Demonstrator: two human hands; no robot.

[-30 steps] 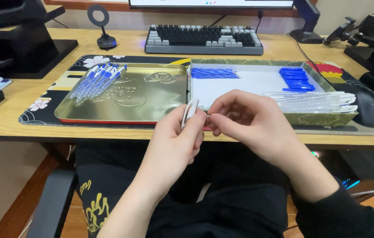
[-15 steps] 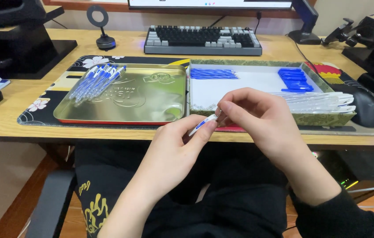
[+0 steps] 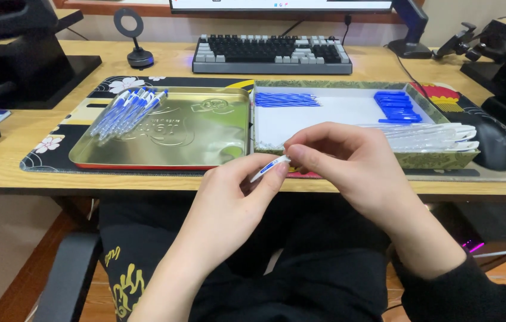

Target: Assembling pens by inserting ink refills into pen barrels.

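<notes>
Both my hands meet over my lap, just in front of the desk edge, on one small white pen with a blue inside [image 3: 269, 169]. My left hand [image 3: 238, 203] pinches its lower end between thumb and fingers. My right hand [image 3: 348, 161] grips the upper end with its fingertips. Behind them lies a gold metal tray [image 3: 205, 140] with a pile of finished blue and white pens [image 3: 126, 111] in its far left corner. To the right stands a shallow white box [image 3: 336, 113] holding blue refills [image 3: 285, 99], blue caps [image 3: 395, 106] and clear pen barrels [image 3: 429, 136].
A patterned desk mat [image 3: 56, 143] lies under the tray and box. A keyboard [image 3: 271, 52] sits behind, with a black monitor stand [image 3: 20, 65] at the left, a round-headed small stand [image 3: 136, 42], and a black mouse [image 3: 494, 146] at the right. My dark-clothed legs are below.
The pen between my fingers has shifted from upright near the tray's corner to a slant, with my right fingertips now closed on its upper end. Both hands stay in the same spot.
</notes>
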